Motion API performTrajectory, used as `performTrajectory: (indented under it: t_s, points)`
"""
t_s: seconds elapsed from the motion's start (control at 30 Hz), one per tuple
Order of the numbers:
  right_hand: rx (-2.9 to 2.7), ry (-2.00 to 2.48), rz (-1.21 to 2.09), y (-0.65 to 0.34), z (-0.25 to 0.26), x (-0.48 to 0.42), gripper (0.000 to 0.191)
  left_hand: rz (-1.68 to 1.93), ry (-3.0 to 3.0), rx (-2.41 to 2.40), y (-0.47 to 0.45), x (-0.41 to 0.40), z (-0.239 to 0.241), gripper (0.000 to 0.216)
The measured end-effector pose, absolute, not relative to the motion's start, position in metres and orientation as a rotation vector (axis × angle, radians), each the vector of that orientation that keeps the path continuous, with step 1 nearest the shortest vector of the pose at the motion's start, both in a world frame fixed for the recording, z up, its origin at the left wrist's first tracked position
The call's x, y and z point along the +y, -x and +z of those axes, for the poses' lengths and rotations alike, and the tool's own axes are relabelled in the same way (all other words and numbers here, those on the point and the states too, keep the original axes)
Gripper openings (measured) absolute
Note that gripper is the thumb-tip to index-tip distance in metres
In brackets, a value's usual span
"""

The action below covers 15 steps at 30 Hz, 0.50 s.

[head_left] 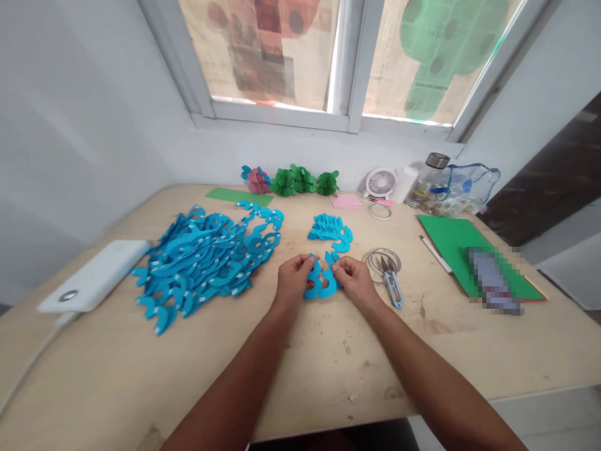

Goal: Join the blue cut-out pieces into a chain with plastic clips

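Both hands meet at the middle of the wooden table (pixel 328 369). My left hand (pixel 293 280) pinches the left side of a blue paper cutout (pixel 320 283), and my right hand (pixel 354 280) pinches its right side. The cutout lies just above the tabletop between them. A large heap of the same blue cutouts (pixel 206 257) spreads to the left. A small stack of blue cutouts (pixel 331 230) sits just beyond my hands.
Thread snips (pixel 392 282) and a tape ring (pixel 382 260) lie right of my right hand. A white power bank (pixel 96 275) rests far left. Green paper sheets (pixel 457 241), a pen (pixel 436 254), a small fan (pixel 381 183), a jar (pixel 428 178) and paper flowers (pixel 300 181) line the back and right.
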State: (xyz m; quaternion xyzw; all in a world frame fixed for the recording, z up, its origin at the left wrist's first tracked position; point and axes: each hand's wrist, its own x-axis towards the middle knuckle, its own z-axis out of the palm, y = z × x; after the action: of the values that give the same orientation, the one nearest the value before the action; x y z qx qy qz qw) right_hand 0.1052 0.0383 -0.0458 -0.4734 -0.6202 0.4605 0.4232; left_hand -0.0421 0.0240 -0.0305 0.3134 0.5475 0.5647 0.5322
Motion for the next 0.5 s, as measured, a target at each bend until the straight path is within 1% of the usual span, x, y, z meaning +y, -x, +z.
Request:
performTrajectory:
  t_s: [0.13, 0.23, 0.4, 0.5]
  points:
    - [-1.549, 1.180, 1.163, -0.104, -0.045, 0.037, 0.029, 1.348, -0.763, 1.316, 0.043, 0.024, -0.032, 0.033]
    - [-1.590, 1.224, 1.105, -0.105, -0.044, 0.037, 0.026, 1.368, -0.772, 1.345, 0.044, 0.023, -0.031, 0.029]
    - [-1.758, 1.364, 0.821, -0.108, -0.039, 0.034, 0.019, 1.454, -0.741, 1.416, 0.043, 0.020, -0.023, 0.029]
    - [-1.876, 1.471, 0.617, -0.109, -0.033, 0.032, 0.015, 1.445, -0.755, 1.426, 0.043, 0.019, -0.020, 0.028]
